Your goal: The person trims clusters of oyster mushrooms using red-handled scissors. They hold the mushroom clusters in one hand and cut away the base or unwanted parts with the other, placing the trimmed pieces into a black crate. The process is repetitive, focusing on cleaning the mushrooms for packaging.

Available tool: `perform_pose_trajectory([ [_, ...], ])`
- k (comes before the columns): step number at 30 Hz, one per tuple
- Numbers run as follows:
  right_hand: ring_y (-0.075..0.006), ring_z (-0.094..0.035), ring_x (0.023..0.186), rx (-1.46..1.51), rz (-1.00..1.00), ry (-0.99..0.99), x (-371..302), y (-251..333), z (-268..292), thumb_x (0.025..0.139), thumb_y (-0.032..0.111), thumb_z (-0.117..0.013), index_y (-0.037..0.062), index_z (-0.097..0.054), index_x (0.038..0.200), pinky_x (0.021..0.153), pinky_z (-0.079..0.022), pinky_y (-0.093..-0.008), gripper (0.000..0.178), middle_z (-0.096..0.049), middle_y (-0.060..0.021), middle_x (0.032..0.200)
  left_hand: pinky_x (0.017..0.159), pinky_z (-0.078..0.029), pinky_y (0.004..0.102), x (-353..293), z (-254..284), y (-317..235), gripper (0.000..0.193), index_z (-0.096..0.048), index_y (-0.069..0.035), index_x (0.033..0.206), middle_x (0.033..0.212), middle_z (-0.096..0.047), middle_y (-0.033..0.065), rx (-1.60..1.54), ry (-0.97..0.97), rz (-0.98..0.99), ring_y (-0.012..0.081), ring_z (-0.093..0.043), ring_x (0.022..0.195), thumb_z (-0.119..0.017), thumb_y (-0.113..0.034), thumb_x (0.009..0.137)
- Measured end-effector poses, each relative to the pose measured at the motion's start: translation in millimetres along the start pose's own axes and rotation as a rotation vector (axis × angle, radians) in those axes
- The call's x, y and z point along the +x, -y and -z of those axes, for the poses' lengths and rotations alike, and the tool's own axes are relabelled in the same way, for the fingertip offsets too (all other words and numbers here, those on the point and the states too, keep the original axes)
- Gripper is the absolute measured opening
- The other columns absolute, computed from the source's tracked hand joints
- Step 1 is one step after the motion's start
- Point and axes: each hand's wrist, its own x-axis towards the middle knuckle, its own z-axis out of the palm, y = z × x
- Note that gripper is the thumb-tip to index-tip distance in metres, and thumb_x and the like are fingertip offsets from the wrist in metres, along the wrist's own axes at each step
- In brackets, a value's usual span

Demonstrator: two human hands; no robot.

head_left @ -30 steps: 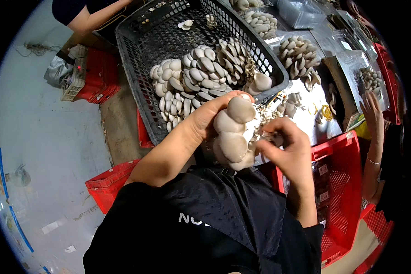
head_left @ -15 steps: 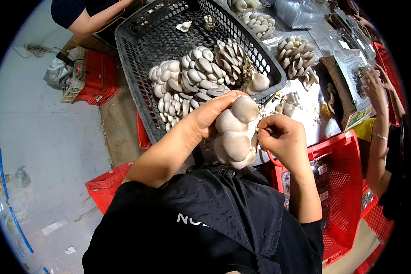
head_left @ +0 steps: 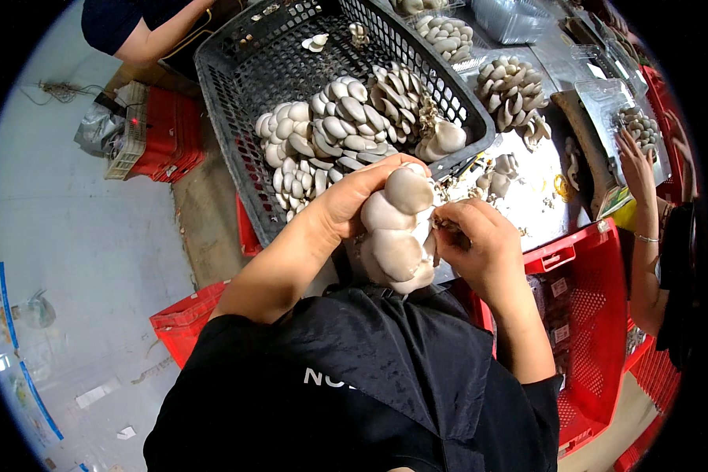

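Note:
A pale cluster of oyster mushrooms [head_left: 396,228] with broad, overlapping caps is held up close to my chest. My left hand [head_left: 361,193] wraps round its far left side, the fingertips partly hidden behind the caps. At the cluster's right edge, my right hand [head_left: 480,240] has its fingers curled in a pinch on the brownish stem base; the exact grip is partly covered. Just beyond, a black perforated crate [head_left: 248,72] contains several grey-white oyster mushroom clusters [head_left: 346,118]. Loose mushroom pieces [head_left: 499,175] and crumbs lie on the lit worktop right of the crate.
Another mushroom cluster [head_left: 513,90] stands on the worktop beside stacked clear plastic trays [head_left: 513,20]. A red crate [head_left: 586,338] with packages inside sits at my right. At far right, a co-worker's hand [head_left: 637,165] is beside a filled tray. Another person's arm [head_left: 153,35] shows at upper left.
The held cluster has shifted slightly left, and my right hand has moved left with it. The co-worker's hands have lowered, uncovering mushrooms in the clear tray.

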Motion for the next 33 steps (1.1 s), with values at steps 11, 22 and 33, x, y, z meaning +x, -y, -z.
perform_pose_trajectory([
  [11, -0.0200, -0.062, 0.067, 0.238, 0.081, -0.050, 2, 3, 1, 0.075, 0.000, -0.070, 0.0055, -0.069, 0.092, 0.060, -0.049, -0.0266, 0.018, -0.061, -0.0061, 0.082, 0.085, -0.050, 0.0283, -6, -5, -6, 0.029, -0.057, -0.007, 0.112, 0.102, -0.062, 0.0043, -0.075, 0.071, -0.012, 0.0126, -0.061, 0.093, -0.049, -0.029, 0.096],
  [22, -0.0134, -0.059, 0.070, 0.758, -0.399, -0.269, -18, 1, -3, 0.087, 0.005, -0.063, 0.0014, -0.058, 0.091, 0.060, -0.049, -0.0260, 0.007, -0.060, -0.0052, 0.082, 0.096, -0.048, 0.0472, -8, -16, -14, 0.065, -0.048, -0.003, 0.119, 0.122, -0.052, 0.0270, 0.071, 0.173, -0.157, 0.0367, -0.057, 0.112, -0.072, -0.035, 0.068],
  [33, -0.0274, -0.059, 0.095, 0.275, 0.145, 0.214, 10, 5, 30, 0.070, 0.009, -0.077, 0.0056, -0.061, 0.108, 0.081, -0.050, -0.0349, 0.041, -0.057, -0.0104, 0.104, 0.085, -0.050, 0.0269, -11, -26, -29, 0.054, -0.049, -0.003, 0.120, 0.106, -0.060, 0.0075, 0.129, 0.235, 0.131, 0.0147, -0.061, 0.096, -0.066, -0.031, 0.077],
])
